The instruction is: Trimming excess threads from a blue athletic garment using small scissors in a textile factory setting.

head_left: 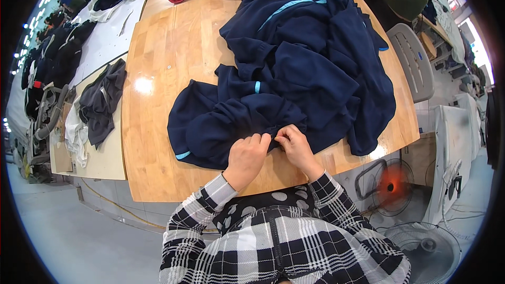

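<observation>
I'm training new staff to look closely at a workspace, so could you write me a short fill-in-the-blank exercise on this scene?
1. The left hand and right hand grip a dark ____ garment.
2. The table has a top made of ____.
3. The grey cloth lies to the table's ____.
4. The chair stands to the table's ____.

Missing words: blue; wood; left; right.
</observation>
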A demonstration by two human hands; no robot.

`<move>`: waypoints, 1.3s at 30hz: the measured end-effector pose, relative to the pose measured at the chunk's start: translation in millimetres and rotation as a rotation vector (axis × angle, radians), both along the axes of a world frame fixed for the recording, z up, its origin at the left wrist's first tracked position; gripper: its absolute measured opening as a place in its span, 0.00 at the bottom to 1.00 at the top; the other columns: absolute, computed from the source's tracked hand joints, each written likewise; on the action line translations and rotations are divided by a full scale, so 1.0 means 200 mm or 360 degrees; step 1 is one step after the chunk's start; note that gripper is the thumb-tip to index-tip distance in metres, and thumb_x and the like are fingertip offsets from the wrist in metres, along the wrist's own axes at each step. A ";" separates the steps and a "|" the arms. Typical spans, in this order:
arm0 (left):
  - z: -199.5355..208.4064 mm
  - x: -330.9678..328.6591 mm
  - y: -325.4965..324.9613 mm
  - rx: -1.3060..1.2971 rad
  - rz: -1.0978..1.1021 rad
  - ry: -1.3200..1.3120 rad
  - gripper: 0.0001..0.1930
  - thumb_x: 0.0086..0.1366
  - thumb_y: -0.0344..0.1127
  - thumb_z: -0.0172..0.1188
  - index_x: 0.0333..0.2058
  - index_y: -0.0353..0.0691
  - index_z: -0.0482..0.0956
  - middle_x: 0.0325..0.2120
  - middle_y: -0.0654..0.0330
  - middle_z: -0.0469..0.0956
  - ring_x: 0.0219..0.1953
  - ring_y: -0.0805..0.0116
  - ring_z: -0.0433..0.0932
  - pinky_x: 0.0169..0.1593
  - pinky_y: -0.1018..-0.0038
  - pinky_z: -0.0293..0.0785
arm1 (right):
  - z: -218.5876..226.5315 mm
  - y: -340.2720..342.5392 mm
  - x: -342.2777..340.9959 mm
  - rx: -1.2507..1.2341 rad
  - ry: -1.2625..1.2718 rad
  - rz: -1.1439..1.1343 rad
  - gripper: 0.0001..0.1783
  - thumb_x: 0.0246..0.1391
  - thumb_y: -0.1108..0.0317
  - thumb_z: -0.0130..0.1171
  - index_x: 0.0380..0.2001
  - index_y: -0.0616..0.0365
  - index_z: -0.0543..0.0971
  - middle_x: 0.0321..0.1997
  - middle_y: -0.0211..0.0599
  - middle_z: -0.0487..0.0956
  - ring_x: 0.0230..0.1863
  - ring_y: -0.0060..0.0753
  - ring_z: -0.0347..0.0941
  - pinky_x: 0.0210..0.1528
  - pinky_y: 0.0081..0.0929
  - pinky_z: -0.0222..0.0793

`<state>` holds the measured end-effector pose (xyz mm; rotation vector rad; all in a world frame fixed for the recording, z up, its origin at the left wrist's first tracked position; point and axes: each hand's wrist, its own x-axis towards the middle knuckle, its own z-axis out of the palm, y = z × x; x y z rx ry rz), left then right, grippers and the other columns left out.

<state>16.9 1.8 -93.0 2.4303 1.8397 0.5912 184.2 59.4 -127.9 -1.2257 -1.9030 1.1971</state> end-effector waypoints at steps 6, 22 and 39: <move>-0.03 0.01 0.02 0.0034 -0.0006 0.0019 0.06 0.54 0.30 0.57 0.31 0.42 0.70 0.20 0.61 0.71 0.23 0.67 0.75 0.27 0.74 0.69 | -0.02 -0.01 -0.01 0.0015 0.0054 -0.0008 0.04 0.52 0.76 0.59 0.30 0.65 0.73 0.32 0.42 0.73 0.32 0.42 0.72 0.35 0.30 0.68; -0.15 -0.08 0.05 -0.0296 0.0225 -0.0723 0.13 0.55 0.34 0.65 0.35 0.40 0.71 0.27 0.55 0.78 0.28 0.54 0.79 0.29 0.65 0.74 | 0.01 -0.06 0.20 0.0070 0.0070 0.0441 0.05 0.51 0.81 0.53 0.29 0.62 0.69 0.33 0.40 0.68 0.33 0.38 0.68 0.36 0.27 0.65; -0.16 -0.11 0.02 -0.0323 0.0223 -0.0996 0.15 0.54 0.33 0.67 0.38 0.37 0.74 0.27 0.54 0.79 0.28 0.61 0.80 0.31 0.72 0.76 | 0.00 -0.08 -0.12 0.0697 -0.0148 -0.0391 0.11 0.45 0.73 0.65 0.34 0.64 0.80 0.35 0.41 0.75 0.39 0.42 0.72 0.41 0.33 0.68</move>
